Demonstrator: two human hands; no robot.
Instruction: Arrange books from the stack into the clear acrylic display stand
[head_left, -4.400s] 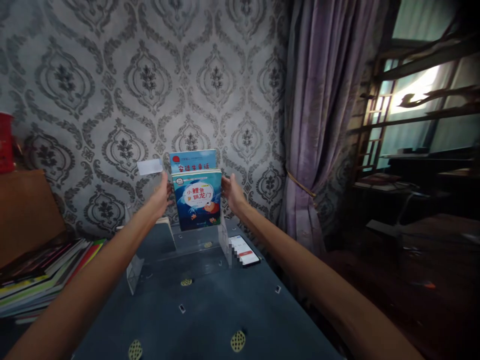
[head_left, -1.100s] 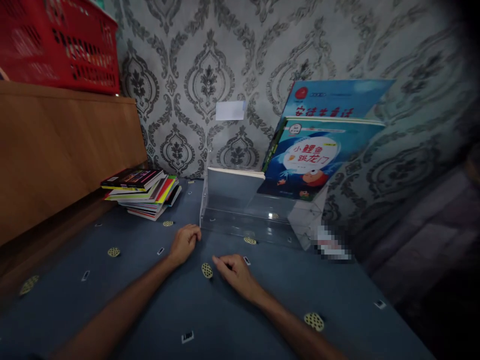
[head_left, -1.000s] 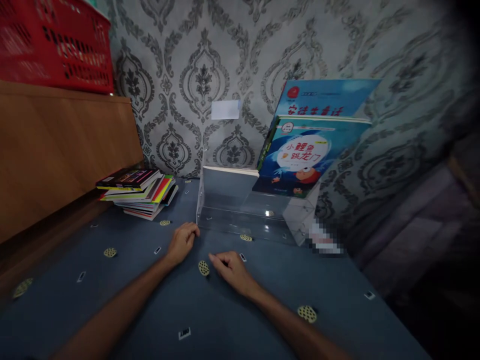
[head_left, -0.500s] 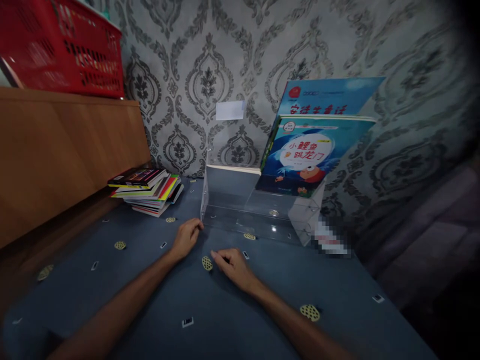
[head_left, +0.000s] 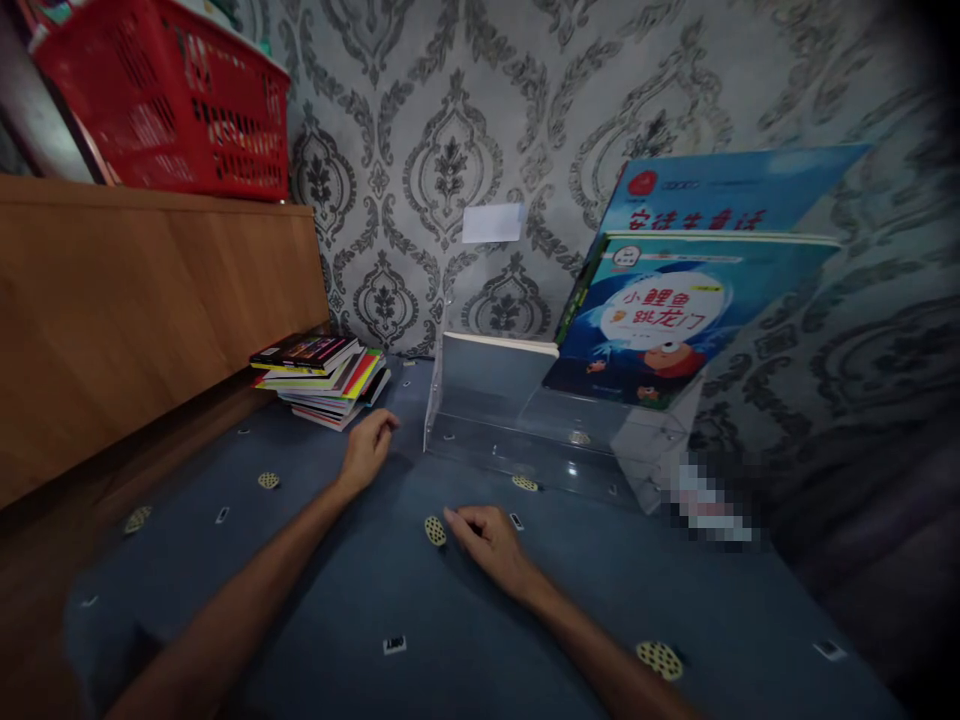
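My left hand is raised over the cloth between a stack of books and a clear acrylic book stand. Its fingers bend loosely, a little apart, with nothing in them. Resting on the cloth in front of the stand, my right hand is curled closed and holds nothing visible. In the stand, a blue picture book leans at the right, and a taller blue book shows behind it. Another book or booklet with a plain grey front stands in the left part.
A dark blue patterned cloth covers the surface. On the left, a wooden cabinet carries a red plastic basket. Patterned wallpaper rises behind the stand. A blurred-out item lies right of the stand.
The view has turned left, so the scene sits further right. My left hand has drawn away from the stand's left edge toward the book stack. My right hand stays near the same patch of cloth.
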